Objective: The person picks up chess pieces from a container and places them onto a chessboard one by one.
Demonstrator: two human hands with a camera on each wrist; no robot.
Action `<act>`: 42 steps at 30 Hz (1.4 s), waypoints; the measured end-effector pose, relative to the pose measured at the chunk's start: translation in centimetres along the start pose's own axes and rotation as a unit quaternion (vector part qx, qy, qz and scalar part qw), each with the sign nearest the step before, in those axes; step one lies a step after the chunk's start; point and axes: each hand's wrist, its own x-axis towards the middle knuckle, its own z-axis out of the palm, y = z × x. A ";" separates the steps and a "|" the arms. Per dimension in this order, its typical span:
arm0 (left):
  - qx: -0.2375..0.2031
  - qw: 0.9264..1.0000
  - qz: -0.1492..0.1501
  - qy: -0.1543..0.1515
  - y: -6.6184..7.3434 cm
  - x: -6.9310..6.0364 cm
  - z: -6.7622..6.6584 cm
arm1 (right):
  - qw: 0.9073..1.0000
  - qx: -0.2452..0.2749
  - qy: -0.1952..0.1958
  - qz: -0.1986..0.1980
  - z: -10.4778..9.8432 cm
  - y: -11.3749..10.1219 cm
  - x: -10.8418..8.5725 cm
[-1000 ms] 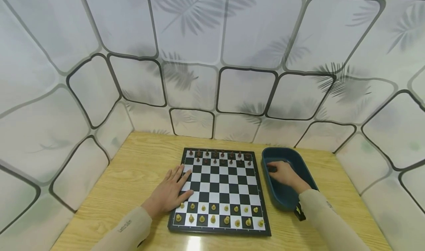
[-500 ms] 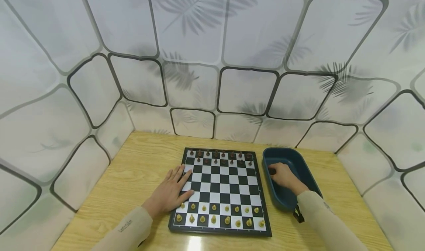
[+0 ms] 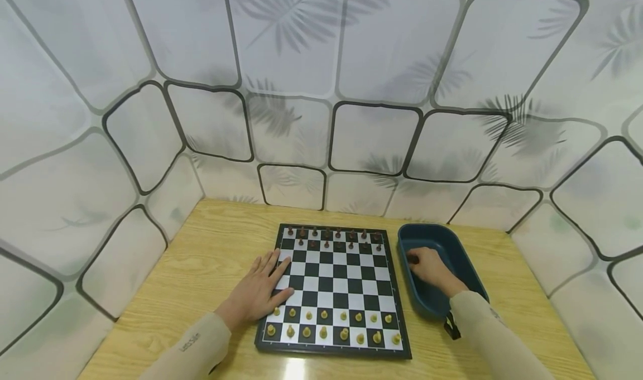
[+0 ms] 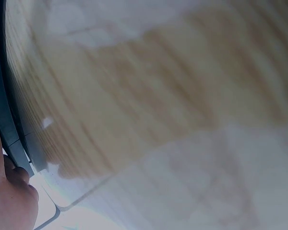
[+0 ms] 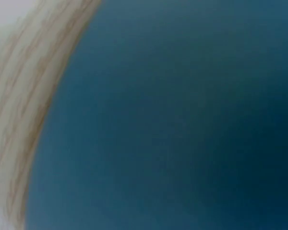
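Note:
A black-and-white chessboard point(image 3: 332, 284) lies on the wooden table. Yellow chess pieces point(image 3: 323, 332) stand in two rows along the near side, dark reddish ones point(image 3: 337, 232) in two rows at the far side. My left hand point(image 3: 256, 290) rests flat on the board's left edge, fingers spread and holding nothing. Inside the deep blue basin point(image 3: 467, 268) right of the board is my right hand point(image 3: 432, 268), its fingers curled near the left wall. A small dark object point(image 3: 413, 259) shows between thumb and fingers; its shape is mostly hidden. The basin fills most of the right wrist view.
Wooden tabletop point(image 3: 201, 257) extends left of the board and around the basin. A patterned curtain point(image 3: 286, 134) encloses the back and both sides. A black strap point(image 3: 452, 325) hangs at the right wrist, beside the basin's near end.
My right hand has shifted slightly lower inside the basin, and less of the dark object shows at its fingers. The left hand and the chess pieces have kept their places.

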 end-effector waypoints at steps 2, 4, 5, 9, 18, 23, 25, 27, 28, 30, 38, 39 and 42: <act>-0.001 1.000 -0.001 0.000 0.0 0.0 0.0 | 1.000 0.005 0.005 0.002 0.0 0.1 -0.1; -0.002 1.000 -0.001 0.002 0.0 0.0 0.0 | 1.000 0.013 0.008 0.009 -0.1 0.1 -0.2; -0.002 1.000 -0.001 0.003 0.0 0.0 0.0 | 1.000 0.014 0.009 0.012 -0.2 0.1 -0.2; -0.002 1.000 0.001 0.005 0.0 0.0 0.0 | 1.000 0.012 0.015 0.013 -0.5 0.0 -0.3; 0.000 1.000 0.000 0.000 0.1 -0.1 0.0 | 0.998 0.023 0.054 0.033 -1.0 -0.2 -0.5; -0.002 1.000 0.002 0.002 0.2 -0.1 -0.1 | 0.994 0.052 0.085 0.049 -1.8 -0.6 -0.5; -0.002 1.000 0.003 0.004 0.2 -0.1 -0.1 | 0.992 0.059 0.096 0.053 -2.1 -0.8 -0.4; -0.003 1.000 0.004 0.005 0.1 -0.1 -0.2 | 0.991 0.066 0.103 0.057 -2.3 -1.0 -0.4; -0.003 1.000 0.005 0.005 0.1 -0.1 -0.2 | 0.990 0.070 0.104 0.058 -2.4 -1.1 -0.3; -0.002 1.000 0.006 0.007 0.1 -0.1 -0.1 | 0.989 0.077 0.106 0.064 -2.6 -1.4 -0.3; -0.001 1.000 0.010 0.016 -0.1 -0.1 0.1 | 0.990 0.087 0.099 0.055 -2.9 -2.8 0.1; -0.001 1.000 0.010 0.017 -0.1 -0.1 0.1 | 0.990 0.088 0.098 0.053 -2.9 -3.0 0.2; 0.000 1.000 0.010 0.017 0.0 -0.1 0.1 | 0.989 0.088 0.104 0.052 -2.9 -3.5 0.5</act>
